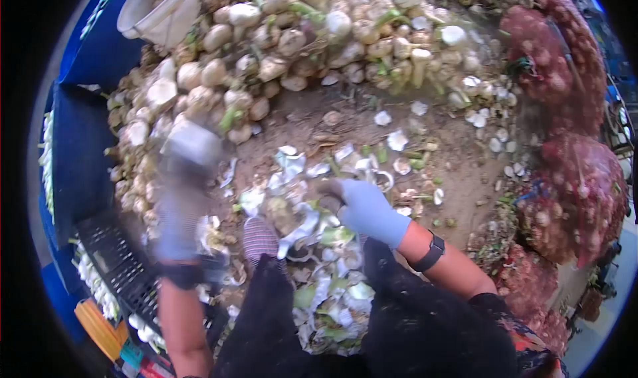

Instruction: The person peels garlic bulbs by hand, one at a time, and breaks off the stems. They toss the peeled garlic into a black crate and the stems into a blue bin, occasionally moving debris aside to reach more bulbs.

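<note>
My left hand, in a pale glove, is smeared by motion over the left edge of the onion pile. A blurred whitish thing shows at its far end. My right hand wears a light blue glove and is closed, fingers curled toward the left; what they hold, I cannot make out. Below and around it lie onion peels and cut green ends, between my knees and striped sock. A heap of white onions, some still with stalks, spreads across the far side.
A white tub lies tilted at the far left, by a blue panel. Red mesh sacks of onions line the right. A black crate stands at lower left. Scraps lie scattered over the brown ground.
</note>
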`<state>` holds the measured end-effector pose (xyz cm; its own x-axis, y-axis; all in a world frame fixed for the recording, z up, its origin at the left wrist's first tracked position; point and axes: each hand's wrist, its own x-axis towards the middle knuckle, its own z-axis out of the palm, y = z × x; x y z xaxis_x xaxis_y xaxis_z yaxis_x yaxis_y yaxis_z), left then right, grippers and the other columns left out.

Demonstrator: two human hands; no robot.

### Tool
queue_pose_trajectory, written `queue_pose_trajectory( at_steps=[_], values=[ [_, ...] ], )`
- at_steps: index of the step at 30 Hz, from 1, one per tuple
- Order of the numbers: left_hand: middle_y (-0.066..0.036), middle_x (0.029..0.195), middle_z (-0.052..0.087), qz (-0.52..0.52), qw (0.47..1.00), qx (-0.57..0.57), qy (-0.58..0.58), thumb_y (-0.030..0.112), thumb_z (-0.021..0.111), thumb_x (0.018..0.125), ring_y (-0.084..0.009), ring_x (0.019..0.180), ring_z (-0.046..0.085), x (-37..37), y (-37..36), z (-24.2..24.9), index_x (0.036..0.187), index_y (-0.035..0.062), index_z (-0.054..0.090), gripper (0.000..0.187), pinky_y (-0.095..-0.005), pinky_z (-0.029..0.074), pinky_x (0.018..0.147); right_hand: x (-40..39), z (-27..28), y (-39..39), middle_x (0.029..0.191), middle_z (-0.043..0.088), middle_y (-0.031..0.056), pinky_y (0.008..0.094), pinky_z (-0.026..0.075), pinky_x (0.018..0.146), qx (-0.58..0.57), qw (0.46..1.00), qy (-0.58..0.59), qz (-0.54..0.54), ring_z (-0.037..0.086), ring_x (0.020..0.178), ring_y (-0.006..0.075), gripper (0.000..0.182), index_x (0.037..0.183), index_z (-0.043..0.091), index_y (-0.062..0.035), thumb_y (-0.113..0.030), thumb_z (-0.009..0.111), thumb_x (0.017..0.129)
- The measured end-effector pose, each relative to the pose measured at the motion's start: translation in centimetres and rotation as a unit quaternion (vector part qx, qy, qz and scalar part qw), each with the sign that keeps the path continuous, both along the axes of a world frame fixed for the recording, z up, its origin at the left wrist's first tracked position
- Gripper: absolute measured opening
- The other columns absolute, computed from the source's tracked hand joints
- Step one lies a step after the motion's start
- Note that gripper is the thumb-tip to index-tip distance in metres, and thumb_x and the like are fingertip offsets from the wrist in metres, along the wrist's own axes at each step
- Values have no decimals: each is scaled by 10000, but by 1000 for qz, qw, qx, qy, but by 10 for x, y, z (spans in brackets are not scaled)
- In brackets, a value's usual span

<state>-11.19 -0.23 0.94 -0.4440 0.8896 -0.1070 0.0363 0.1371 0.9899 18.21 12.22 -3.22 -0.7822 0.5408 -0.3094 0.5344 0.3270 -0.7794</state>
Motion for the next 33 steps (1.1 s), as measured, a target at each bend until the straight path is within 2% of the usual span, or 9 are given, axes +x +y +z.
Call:
queue_pose_trajectory(
  at_steps=[4,5,7,11,14,18,25,29,33],
  values=[
    [-213,1423,355,0,805,294,-516,323,314,1008,-290,1181,498,-94,9,120,1395,-22,273,520,-362,453,963,51,-15,72,944,657,169,409,501,753,133,955,-12,-264,637,858,328,262,1077,629,-92,-167,618,826],
    [-213,1423,355,-9,804,298,-515,323,314,1008,-290,1181,498,-74,18,118,1395,-22,273,520,-362,453,963,68,-19,98,962,650,161,425,496,781,210,928,-33,-307,630,887,326,315,1124,610,-121,-130,610,809],
    [-203,1312,471,211,973,88,-19,325,406,984,-264,1097,557,-8,41,98,1325,-23,373,489,-349,480,897,97,-20,151,1027,618,172,419,491,806,376,850,-210,-303,603,924,353,373,1169,597,-178,-132,619,799],
    [-99,1007,576,84,983,-107,-119,296,563,916,-186,818,635,54,33,36,1189,-7,504,412,-285,525,686,121,-22,208,1062,582,194,427,484,826,379,786,-366,-324,572,949,388,433,1208,565,-235,-123,620,794],
    [-113,1079,592,38,975,-160,-147,261,538,924,-177,835,639,87,27,3,1176,-10,522,369,-289,535,650,153,-67,242,989,615,240,451,496,787,286,890,-195,-297,606,913,392,437,1260,498,-197,-201,588,832],
    [-93,1032,606,-63,964,-215,-142,178,529,917,-158,826,628,109,22,-20,1174,-18,528,324,-267,509,671,121,-39,196,957,634,245,454,494,774,273,885,-213,-311,615,896,396,380,1166,519,-28,-287,547,889],
    [-71,1048,591,-77,979,-177,-65,121,612,842,-133,896,566,110,26,-25,1224,-14,509,419,-272,478,751,76,4,111,989,657,150,404,497,741,289,939,-15,-188,633,880,337,292,1170,549,-74,-153,552,888],
    [-148,1247,521,-93,979,-26,181,157,684,783,-250,1122,537,124,44,-6,1290,66,462,561,-350,468,908,26,54,70,855,678,74,248,481,640,-137,977,88,-141,616,713,112,266,1153,565,-27,-101,523,901],
    [-86,1187,543,-70,988,-20,-135,31,720,718,-163,1061,554,128,37,6,1265,46,470,601,-304,474,893,-2,54,32,763,642,65,211,449,559,-423,856,215,-204,575,619,85,312,1121,556,23,-217,536,923]
  ],
)
